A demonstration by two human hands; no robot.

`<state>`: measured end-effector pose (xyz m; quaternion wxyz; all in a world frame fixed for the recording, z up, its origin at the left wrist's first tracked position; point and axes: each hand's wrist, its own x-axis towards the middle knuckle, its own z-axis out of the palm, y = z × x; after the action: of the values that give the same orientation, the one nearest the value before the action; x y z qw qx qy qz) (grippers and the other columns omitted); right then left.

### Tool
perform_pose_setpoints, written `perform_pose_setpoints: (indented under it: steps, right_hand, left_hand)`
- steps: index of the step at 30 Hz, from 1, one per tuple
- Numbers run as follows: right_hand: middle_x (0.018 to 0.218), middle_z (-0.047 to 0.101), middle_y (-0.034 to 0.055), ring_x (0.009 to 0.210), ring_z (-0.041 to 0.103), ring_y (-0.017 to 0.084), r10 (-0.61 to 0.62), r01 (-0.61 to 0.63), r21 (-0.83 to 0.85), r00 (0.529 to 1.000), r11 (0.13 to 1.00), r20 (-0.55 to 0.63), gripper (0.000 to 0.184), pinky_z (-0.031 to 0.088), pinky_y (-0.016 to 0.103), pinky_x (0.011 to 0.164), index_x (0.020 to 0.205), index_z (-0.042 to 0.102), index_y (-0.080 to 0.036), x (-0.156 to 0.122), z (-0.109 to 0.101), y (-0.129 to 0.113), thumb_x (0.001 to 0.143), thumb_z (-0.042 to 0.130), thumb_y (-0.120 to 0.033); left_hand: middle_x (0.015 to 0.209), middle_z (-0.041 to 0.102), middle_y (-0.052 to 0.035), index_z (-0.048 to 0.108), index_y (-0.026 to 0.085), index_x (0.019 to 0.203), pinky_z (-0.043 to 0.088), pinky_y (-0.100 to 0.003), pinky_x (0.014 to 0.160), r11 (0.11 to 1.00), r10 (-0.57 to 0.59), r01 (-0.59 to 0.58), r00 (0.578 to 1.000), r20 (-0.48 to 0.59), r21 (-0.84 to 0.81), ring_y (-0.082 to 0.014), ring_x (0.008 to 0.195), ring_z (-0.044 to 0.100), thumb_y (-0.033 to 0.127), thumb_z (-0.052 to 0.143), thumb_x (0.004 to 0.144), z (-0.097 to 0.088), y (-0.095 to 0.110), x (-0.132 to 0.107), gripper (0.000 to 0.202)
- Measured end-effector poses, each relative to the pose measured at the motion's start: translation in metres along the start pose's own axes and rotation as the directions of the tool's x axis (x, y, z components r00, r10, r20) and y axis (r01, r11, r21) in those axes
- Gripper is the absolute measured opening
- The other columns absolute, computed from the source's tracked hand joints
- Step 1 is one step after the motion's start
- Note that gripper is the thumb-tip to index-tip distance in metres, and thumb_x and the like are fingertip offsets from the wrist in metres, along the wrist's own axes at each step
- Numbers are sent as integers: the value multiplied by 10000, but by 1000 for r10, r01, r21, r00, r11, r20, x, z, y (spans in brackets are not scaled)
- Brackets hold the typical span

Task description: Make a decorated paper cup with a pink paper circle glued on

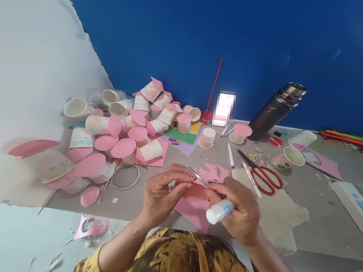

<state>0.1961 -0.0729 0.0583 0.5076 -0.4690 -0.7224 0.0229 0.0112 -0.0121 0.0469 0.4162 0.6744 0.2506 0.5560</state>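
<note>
Above the front of the table, my left hand (164, 192) is closed, thumb and fingers pinching what looks like the edge of a pink paper piece. My right hand (240, 208) is closed around a white glue stick (220, 211), its end pointing down and left. Between my fingertips shows a slim, shiny metal tool (198, 175), perhaps a small blade; I cannot tell which hand grips it. Pink paper (196, 207) lies under my hands. Cut pink scraps (210, 172) lie just behind them.
Paper cups with pink discs (123, 148) crowd the left side. Scissors with red handles (267, 180), a marker (252, 179) and a cloth-like sheet (286, 214) lie at right. Behind stand a dark flask (273, 114) and a blue wall (196, 26). A power strip (355, 212) sits far right.
</note>
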Motion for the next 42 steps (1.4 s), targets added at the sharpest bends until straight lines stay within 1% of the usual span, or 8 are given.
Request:
perform_pose_setpoints:
  steps: [4, 8, 12, 17, 23, 33, 38, 42]
  right_hand:
    - [664, 705, 23, 555, 563, 166, -206, 200, -163, 978, 966, -17, 193, 423, 323, 556, 1048, 699, -197, -1, -1, -4, 892, 697, -83]
    - [631, 631, 15, 566, 504, 164, -293, 280, -197, 955, 940, -42, 253, 374, 321, 549, 1097, 711, -142, -3, -3, -3, 857, 739, -66]
    - [627, 587, 18, 602, 497, 171, -298, 293, -187, 955, 938, 4, 254, 384, 323, 568, 1109, 723, -109, -7, -7, -3, 859, 750, -70]
    - [613, 550, 7, 610, 484, 173, -304, 304, -164, 952, 938, 26, 242, 390, 322, 570, 1110, 730, -105, -10, -11, -2, 869, 747, -81]
    - [612, 552, -5, 598, 478, 165, -317, 316, -145, 948, 938, 13, 272, 406, 323, 571, 1123, 729, -117, -11, -9, -1, 856, 757, -73]
    - [624, 567, -3, 610, 489, 166, -305, 306, -118, 952, 945, 26, 280, 417, 326, 578, 1154, 727, -126, -13, -10, 0, 877, 741, -87]
    - [604, 559, -14, 591, 501, 164, -319, 320, -117, 947, 940, 28, 269, 424, 322, 574, 1176, 720, -138, -11, -10, -4, 908, 710, -109]
    - [593, 563, -10, 592, 502, 165, -328, 328, -136, 944, 935, 23, 265, 420, 324, 576, 1182, 718, -128, -11, -11, -6, 919, 693, -109]
  left_hand:
    - [996, 782, -94, 756, 227, 1080, 581, -411, 853, 964, 218, -225, 974, 61, 141, -237, 975, 710, 166, 730, 888, -3, 0, -2, 203]
    - [972, 778, -97, 735, 205, 1110, 584, -425, 851, 898, 369, -387, 922, 117, 212, -236, 963, 716, 146, 718, 893, -5, 4, 0, 226]
    - [944, 783, -103, 719, 187, 1106, 577, -435, 851, 868, 430, -457, 888, 166, 196, -239, 971, 713, 169, 692, 922, -8, 7, 2, 186]
    - [966, 799, -91, 712, 203, 1102, 550, -469, 918, 803, 451, -516, 854, 260, 299, -238, 968, 723, 234, 636, 964, -13, 9, 1, 160]
    - [994, 818, -79, 708, 209, 1103, 547, -443, 957, 767, 472, -545, 837, 278, 339, -211, 943, 753, 136, 630, 935, -17, 14, 0, 199]
    - [987, 816, -119, 690, 176, 1087, 528, -471, 996, 805, 455, -531, 840, 296, 267, -231, 997, 773, 99, 617, 932, -16, 17, -1, 188]
    - [1002, 815, -116, 682, 189, 1120, 545, -488, 996, 838, 425, -499, 851, 310, 220, -238, 1024, 771, 102, 597, 951, -16, 18, -1, 208]
    - [969, 813, -87, 690, 208, 1100, 539, -502, 1007, 860, 402, -462, 875, 272, 218, -238, 1031, 765, 138, 624, 952, -14, 15, -3, 176]
